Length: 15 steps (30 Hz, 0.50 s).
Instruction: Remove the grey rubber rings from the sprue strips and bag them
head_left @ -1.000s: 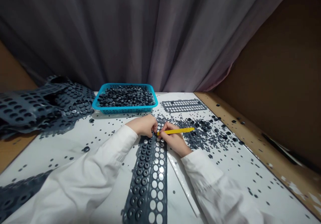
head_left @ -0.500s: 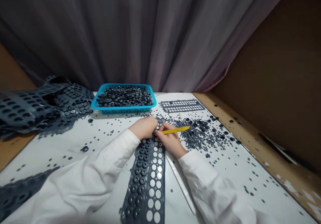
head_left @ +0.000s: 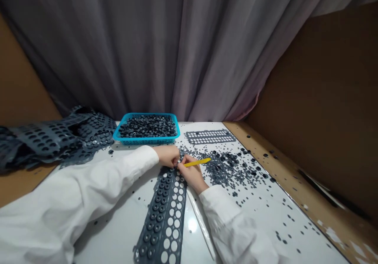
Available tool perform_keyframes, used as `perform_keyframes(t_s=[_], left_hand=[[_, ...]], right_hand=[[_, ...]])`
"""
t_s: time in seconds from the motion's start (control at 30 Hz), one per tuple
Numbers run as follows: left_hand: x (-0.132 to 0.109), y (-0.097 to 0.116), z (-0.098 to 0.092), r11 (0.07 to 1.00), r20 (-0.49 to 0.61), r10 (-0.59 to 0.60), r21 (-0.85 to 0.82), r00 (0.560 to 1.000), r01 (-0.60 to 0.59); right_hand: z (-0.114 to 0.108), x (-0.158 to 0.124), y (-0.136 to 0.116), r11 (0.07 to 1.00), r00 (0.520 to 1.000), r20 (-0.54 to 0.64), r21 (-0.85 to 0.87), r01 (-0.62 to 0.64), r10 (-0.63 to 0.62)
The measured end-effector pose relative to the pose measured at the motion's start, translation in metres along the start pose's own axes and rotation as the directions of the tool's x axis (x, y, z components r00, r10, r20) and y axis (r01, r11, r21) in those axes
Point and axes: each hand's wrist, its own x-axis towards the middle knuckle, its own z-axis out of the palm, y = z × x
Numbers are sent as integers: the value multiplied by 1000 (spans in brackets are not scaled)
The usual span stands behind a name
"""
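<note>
Pinching a yellow spatula, the right hand sits at the top end of the gray perforated strip; the left hand touches that end, its grip unclear. Beyond the strip stands a blue basket of rubber rings.

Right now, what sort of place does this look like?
Likely a piecework bench: a blue plastic basket of dark discs, a punched grey strip, and discs scattered across a white table.

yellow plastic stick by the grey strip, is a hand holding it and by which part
The right hand holds the flat yellow plastic stick by its near end, between thumb and fingers; the far tip sticks out free.
</note>
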Motion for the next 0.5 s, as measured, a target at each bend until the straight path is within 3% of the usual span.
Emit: perform_keyframes(t_s=[0.1,0.17,0.3,0.5], left_hand=[[-6,-9,-5,985,-83,-16,-174,996,2],[-10,-14,-9,955,-206,-72,-297,976,8],[-25,-17,-10,834,-408,-257,-551,876,-11],[-62,1,23,502,-281,-487,-865,827,2]], right_hand=[[1,1,1,1000,1000,-8,7,15,-15],[1,1,1,1000,1000,-15,9,24,-24],[0,-1,-1,999,999,4,24,46,-46],[-19,0,-16,993,993,46,55,105,-107]])
